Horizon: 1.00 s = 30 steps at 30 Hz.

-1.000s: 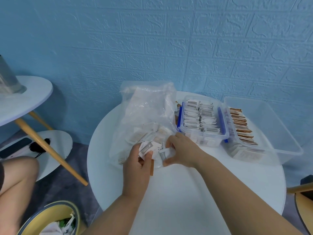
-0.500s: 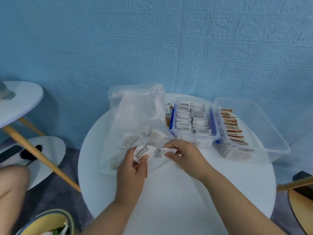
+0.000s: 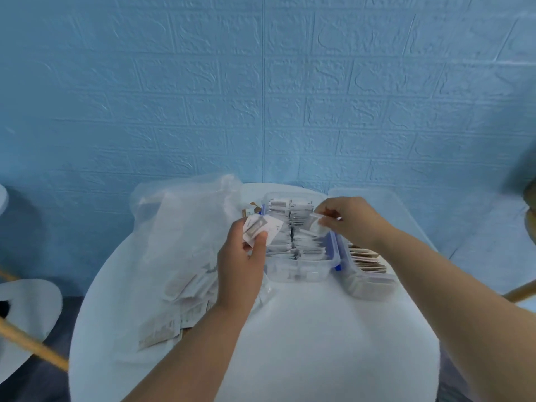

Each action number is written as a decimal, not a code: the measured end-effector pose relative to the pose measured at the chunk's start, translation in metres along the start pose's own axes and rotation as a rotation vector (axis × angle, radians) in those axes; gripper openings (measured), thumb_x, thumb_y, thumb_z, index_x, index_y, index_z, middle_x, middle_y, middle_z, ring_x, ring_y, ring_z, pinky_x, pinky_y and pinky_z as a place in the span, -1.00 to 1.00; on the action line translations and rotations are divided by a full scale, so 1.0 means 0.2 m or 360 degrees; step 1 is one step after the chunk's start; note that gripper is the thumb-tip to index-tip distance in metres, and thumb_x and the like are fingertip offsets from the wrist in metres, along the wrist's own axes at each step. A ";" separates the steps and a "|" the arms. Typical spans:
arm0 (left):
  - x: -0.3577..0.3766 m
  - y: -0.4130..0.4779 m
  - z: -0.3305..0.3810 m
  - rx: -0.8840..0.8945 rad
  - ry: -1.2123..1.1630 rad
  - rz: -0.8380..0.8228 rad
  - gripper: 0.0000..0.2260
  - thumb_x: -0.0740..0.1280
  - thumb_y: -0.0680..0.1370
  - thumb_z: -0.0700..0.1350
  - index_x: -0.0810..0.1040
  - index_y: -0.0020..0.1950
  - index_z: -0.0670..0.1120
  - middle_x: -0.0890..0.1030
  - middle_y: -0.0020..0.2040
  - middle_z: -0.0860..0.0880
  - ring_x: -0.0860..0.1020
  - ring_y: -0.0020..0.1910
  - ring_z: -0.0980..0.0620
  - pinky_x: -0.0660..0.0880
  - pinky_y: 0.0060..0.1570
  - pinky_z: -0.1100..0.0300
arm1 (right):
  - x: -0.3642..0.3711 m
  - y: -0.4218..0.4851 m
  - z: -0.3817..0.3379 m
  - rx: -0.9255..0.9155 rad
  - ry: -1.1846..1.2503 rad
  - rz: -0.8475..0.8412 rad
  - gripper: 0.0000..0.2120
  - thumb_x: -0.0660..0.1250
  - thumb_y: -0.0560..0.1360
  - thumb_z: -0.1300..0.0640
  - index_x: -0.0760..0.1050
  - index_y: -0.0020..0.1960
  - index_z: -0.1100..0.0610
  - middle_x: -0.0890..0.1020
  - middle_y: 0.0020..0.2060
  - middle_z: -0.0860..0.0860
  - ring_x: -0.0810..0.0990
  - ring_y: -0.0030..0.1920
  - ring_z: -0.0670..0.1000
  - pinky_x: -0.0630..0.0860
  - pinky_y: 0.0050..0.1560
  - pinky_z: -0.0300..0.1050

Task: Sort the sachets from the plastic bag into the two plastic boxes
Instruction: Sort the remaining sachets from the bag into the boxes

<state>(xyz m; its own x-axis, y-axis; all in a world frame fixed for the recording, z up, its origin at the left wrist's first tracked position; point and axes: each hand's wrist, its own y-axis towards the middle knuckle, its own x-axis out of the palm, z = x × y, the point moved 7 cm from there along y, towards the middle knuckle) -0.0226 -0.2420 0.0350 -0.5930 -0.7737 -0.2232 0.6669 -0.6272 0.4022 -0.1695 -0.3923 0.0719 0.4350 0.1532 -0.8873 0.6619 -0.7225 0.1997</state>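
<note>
Over the blue-clipped box, the right hand pinches one white sachet between thumb and curled fingertips, holding it just above the rows already filed there. Half a second ago this hand was down at the mouth of the plastic bag, working beside the other; now it has carried its pick to the right and far side, so the drop looks imminent. The left hand has risen too. Its thumb clamps a fan of sachets against the fingers, waiting at the box's left edge, likely as the next supply.

Further right, the second box holds brown-striped sachets, but the right forearm covers most of it. Motion blur smears the print on every sachet, so I cannot tell which kind is being placed. More sachets show dimly through the bag on the round table; how many remain is unclear.
</note>
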 end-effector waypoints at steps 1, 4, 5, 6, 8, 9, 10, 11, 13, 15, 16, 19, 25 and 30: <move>0.02 0.02 -0.01 -0.0019 -0.0011 -0.0001 -0.78 0.32 0.52 -0.22 0.50 0.16 -0.12 0.56 -0.11 0.09 0.52 -0.21 0.28 0.36 -0.24 0.56 | 0.01 0.02 0.00 -0.0036 -0.0098 -0.0067 -0.85 0.32 0.50 0.18 0.58 0.06 0.12 0.60 -0.14 0.00 0.50 -0.13 -0.01 0.42 -0.06 -0.18; 0.06 0.04 -0.04 -0.0056 -0.0040 -0.0001 -0.79 0.31 0.53 -0.23 0.49 0.16 -0.10 0.54 -0.16 0.14 0.49 -0.25 0.46 0.34 -0.30 0.57 | 0.07 0.07 -0.04 -0.0166 -0.0314 -0.0230 -0.81 0.31 0.51 0.17 0.58 0.10 0.11 0.60 -0.06 0.00 0.50 -0.07 -0.02 0.31 -0.09 -0.28; 0.07 0.04 -0.06 -0.0062 -0.0046 0.0004 -0.79 0.31 0.53 -0.23 0.49 0.16 -0.11 0.55 -0.14 0.11 0.48 -0.24 0.47 0.33 -0.30 0.59 | 0.09 0.08 -0.04 -0.0189 -0.0340 -0.0258 -0.81 0.31 0.50 0.17 0.58 0.10 0.10 0.60 -0.04 0.02 0.51 -0.04 0.00 0.31 -0.08 -0.28; 0.08 0.04 -0.07 -0.0069 -0.0049 0.0010 -0.79 0.31 0.53 -0.22 0.49 0.16 -0.13 0.57 -0.11 0.07 0.50 -0.23 0.43 0.32 -0.30 0.59 | 0.10 0.09 -0.04 -0.0198 -0.0359 -0.0276 -0.81 0.31 0.50 0.16 0.58 0.10 0.09 0.59 -0.03 0.03 0.51 0.00 0.01 0.31 -0.06 -0.28; 0.09 0.05 -0.09 -0.0100 -0.0062 0.0028 -0.78 0.31 0.53 -0.20 0.49 0.17 -0.13 0.59 -0.06 0.02 0.51 -0.21 0.33 0.33 -0.28 0.59 | 0.14 0.11 -0.03 -0.0193 -0.0397 -0.0287 -0.79 0.29 0.50 0.16 0.58 0.11 0.06 0.58 0.01 0.01 0.51 0.05 0.01 0.32 -0.03 -0.27; 0.10 0.05 -0.10 -0.0113 -0.0075 0.0039 -0.78 0.31 0.53 -0.19 0.49 0.17 -0.13 0.60 -0.05 0.01 0.51 -0.19 0.30 0.34 -0.28 0.58 | 0.15 0.12 -0.02 -0.0191 -0.0411 -0.0277 -0.79 0.29 0.49 0.16 0.58 0.10 0.05 0.58 0.01 0.00 0.51 0.06 0.01 0.33 -0.01 -0.27; 0.10 0.05 -0.11 -0.0125 -0.0092 0.0051 -0.79 0.31 0.53 -0.19 0.49 0.17 -0.12 0.60 -0.04 0.00 0.53 -0.18 0.24 0.34 -0.27 0.57 | 0.16 0.13 -0.01 -0.0186 -0.0418 -0.0265 -0.79 0.29 0.48 0.17 0.58 0.09 0.05 0.59 0.01 0.00 0.51 0.05 0.01 0.37 0.01 -0.24; 0.11 0.05 -0.13 -0.0135 -0.0105 0.0064 -0.79 0.31 0.53 -0.18 0.50 0.17 -0.12 0.62 -0.05 -0.02 0.55 -0.17 0.15 0.35 -0.27 0.56 | 0.17 0.14 0.00 -0.0176 -0.0413 -0.0251 -0.80 0.30 0.47 0.18 0.58 0.08 0.05 0.59 -0.01 0.00 0.52 0.03 0.01 0.42 0.02 -0.20; 0.12 0.06 -0.15 -0.0155 -0.0129 0.0073 -0.79 0.31 0.53 -0.16 0.50 0.17 -0.10 0.63 -0.04 -0.06 0.58 -0.12 0.01 0.36 -0.25 0.54 | 0.18 0.15 0.01 -0.0132 -0.0382 -0.0229 -0.85 0.31 0.46 0.19 0.56 0.00 0.05 0.59 -0.12 -0.02 0.52 -0.05 0.00 0.45 -0.06 -0.17; 0.14 0.05 -0.17 -0.0197 -0.0173 0.0063 -0.79 0.30 0.54 -0.15 0.49 0.17 -0.08 0.63 0.00 -0.03 0.59 -0.06 0.02 0.38 -0.23 0.54 | 0.18 0.16 0.02 -0.0115 -0.0363 -0.0226 -0.93 0.33 0.45 0.18 0.54 -0.10 0.04 0.58 -0.18 -0.03 0.51 -0.11 -0.01 0.43 -0.11 -0.18; 0.15 0.06 -0.17 -0.0212 -0.0191 0.0061 -0.79 0.30 0.54 -0.14 0.49 0.17 -0.08 0.63 0.01 -0.01 0.59 -0.05 0.05 0.38 -0.23 0.55 | 0.18 0.17 0.02 -0.0126 -0.0368 -0.0235 -0.94 0.33 0.46 0.19 0.54 -0.12 0.04 0.57 -0.18 -0.03 0.50 -0.12 -0.02 0.43 -0.10 -0.18; 0.16 0.07 -0.17 -0.0214 -0.0207 0.0067 -0.83 0.31 0.54 -0.13 0.48 0.12 -0.03 0.63 -0.01 0.01 0.58 -0.08 0.10 0.38 -0.24 0.55 | 0.18 0.18 0.02 -0.0146 -0.0382 -0.0270 -0.91 0.31 0.46 0.21 0.58 -0.10 0.10 0.51 -0.17 -0.04 0.49 -0.10 -0.03 0.45 -0.03 -0.17; 0.18 0.12 -0.17 -0.0224 -0.0275 0.0046 -0.84 0.33 0.52 -0.14 0.49 0.02 0.12 0.62 -0.16 0.02 0.52 -0.29 0.17 0.41 -0.28 0.46 | 0.22 0.20 0.04 -0.0099 -0.0355 -0.0299 -0.94 0.33 0.44 0.18 0.58 -0.14 0.07 0.61 -0.20 -0.05 0.47 -0.18 -0.09 0.46 -0.10 -0.20; 0.20 0.17 -0.15 -0.0182 -0.0204 -0.0058 -0.83 0.34 0.51 -0.16 0.53 0.05 0.07 0.60 -0.19 0.11 0.52 -0.31 0.20 0.43 -0.26 0.35 | 0.21 0.20 0.04 -0.0138 -0.0366 -0.0291 -0.92 0.31 0.45 0.17 0.58 -0.13 0.06 0.59 -0.24 -0.08 0.50 -0.18 -0.08 0.37 -0.23 -0.31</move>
<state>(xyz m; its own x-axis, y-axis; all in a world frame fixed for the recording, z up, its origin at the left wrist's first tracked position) -0.0093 -0.2970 0.0127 -0.6653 -0.7372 -0.1179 0.6868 -0.6663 0.2904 -0.1304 -0.4199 0.0392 0.1608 0.1117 -0.9807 0.7704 -0.6353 0.0539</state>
